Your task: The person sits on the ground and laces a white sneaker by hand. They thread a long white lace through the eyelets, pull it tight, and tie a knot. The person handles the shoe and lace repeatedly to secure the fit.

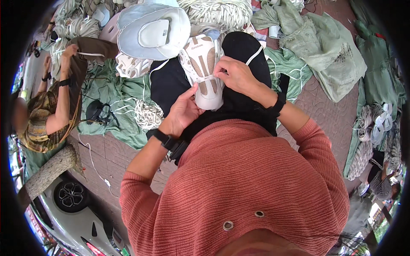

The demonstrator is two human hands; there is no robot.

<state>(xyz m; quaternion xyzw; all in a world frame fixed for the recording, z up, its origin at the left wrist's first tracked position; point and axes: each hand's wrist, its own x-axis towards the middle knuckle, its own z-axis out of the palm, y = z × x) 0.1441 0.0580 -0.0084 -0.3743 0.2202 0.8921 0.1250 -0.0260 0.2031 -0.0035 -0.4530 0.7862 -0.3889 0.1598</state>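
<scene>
A white and tan sneaker upper rests between my black-clad knees, its rounded toe toward me. My left hand holds it at the toe, thumb along the left edge and fingers curled around the underside. At the sneaker's right edge, my right hand pinches thumb and forefinger together on a thin white lace. That lace crosses the front of the upper near the fingertips. Another stretch of white lace lies over my right knee. Whether a sole is attached underneath cannot be seen.
Beyond my knees lie a pale blue, open cap-like piece and heaped white laces. A lace bundle sits on green sacking at left. Pale green sacks lie at right. A co-worker handles lace at left; a car stands behind.
</scene>
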